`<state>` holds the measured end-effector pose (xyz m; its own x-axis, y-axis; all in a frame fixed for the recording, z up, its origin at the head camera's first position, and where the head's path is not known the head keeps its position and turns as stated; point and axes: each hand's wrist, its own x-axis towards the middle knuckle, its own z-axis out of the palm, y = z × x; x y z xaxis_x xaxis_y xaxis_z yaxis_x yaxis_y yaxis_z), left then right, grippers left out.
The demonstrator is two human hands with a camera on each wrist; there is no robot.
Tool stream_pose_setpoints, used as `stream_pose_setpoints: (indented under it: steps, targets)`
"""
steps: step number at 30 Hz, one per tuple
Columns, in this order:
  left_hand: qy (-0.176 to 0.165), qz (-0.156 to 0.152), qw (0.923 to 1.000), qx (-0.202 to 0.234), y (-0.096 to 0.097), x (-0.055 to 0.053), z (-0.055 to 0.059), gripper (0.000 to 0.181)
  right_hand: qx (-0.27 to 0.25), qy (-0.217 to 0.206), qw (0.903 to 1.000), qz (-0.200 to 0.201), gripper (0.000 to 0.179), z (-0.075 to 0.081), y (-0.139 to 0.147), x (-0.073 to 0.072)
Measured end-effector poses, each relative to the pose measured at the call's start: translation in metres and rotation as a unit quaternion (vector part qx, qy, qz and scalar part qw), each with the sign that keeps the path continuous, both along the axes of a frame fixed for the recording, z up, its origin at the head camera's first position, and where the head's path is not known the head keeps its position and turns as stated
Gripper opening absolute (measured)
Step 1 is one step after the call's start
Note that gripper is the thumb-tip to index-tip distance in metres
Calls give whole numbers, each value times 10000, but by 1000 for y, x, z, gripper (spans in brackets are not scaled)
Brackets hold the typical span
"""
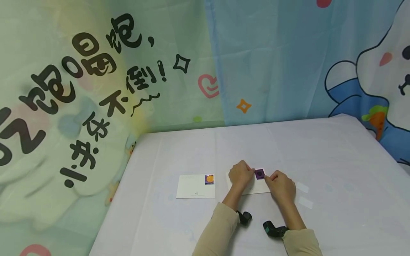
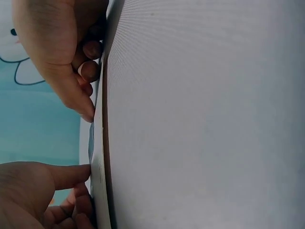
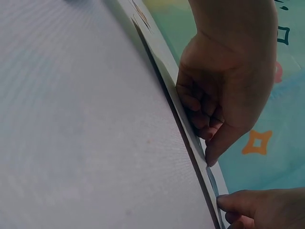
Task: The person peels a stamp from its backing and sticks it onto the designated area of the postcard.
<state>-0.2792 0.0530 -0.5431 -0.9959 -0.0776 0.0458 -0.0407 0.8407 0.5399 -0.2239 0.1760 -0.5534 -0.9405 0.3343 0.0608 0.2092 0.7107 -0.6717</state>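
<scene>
A white card [image 1: 254,187] lies in front of me, partly covered by my hands. On its upper right part is a small dark purple stamp [image 1: 259,174]. My left hand [image 1: 241,174] pinches the stamp at its left edge, the other fingers curled under. From the opposite side, my right hand [image 1: 282,185] pinches the stamp's right edge with thumb and finger. In the left wrist view the stamp [image 2: 91,138] bulges slightly above the card [image 2: 98,157] between the two thumbs. The right wrist view shows both the left hand [image 3: 224,86] and right hand [image 3: 262,205] low over the card.
To the left lies another white card [image 1: 192,186], with an orange and purple stamp [image 1: 209,179] in its upper right corner. Two pale strips [image 1: 304,195] lie right of my right hand on the white table [image 1: 346,213]. A printed curtain [image 1: 272,53] hangs behind.
</scene>
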Motion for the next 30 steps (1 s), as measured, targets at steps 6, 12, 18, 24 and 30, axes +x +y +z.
stream_pose_setpoints:
  steps: [6, 12, 18, 24, 30]
  targets:
    - [-13, 43, 10000, 37, -3, -2, -4, 24, -40, 37, 10000, 62, 23, 3, -4, 1]
    - [59, -291, 9944, 1016, -17, 2, -4, 13, -140, 24, 9998, 122, 26, 1, -5, 2]
    - [1009, -955, 9903, -73, -37, 22, -3, 46, -275, 852, 9950, 449, 17, -1, -8, 13]
    - [899, -1568, 9656, -1871, -46, 37, -7, 73, 559, 1293, 9776, 1567, 34, 5, -16, 27]
    - [276, -1822, 9586, -2169, -49, 49, -12, 70, 1224, 696, 9559, 2578, 57, 10, -21, 34]
